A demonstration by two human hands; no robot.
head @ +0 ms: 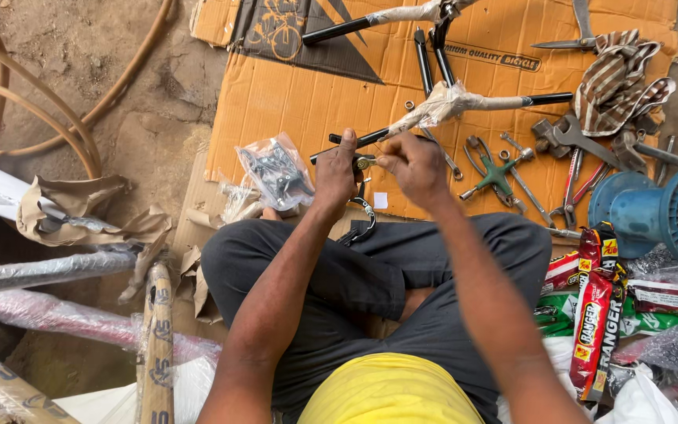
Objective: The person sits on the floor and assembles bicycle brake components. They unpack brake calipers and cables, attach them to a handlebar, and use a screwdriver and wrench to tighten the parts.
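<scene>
I sit cross-legged on the ground with both arms stretched forward. My left hand [334, 170] is closed around a black tube of a bicycle frame [464, 100] that lies on flattened cardboard [300, 102] and is partly wrapped in pale paper. My right hand [413, 163] pinches a small metal part [364, 162] at the tube, right beside the left hand's fingers. A curved black and silver brake piece [362, 220] hangs below the hands, over my knee.
A clear plastic bag of black parts [276, 173] lies left of my hands. Spanners, pliers and a green cross wrench [496, 174] lie to the right, near a blue spool [661, 210] and a striped cloth [617, 78]. Red packaged goods [594, 314] sit at right; wrapped frame parts [49, 271] at left.
</scene>
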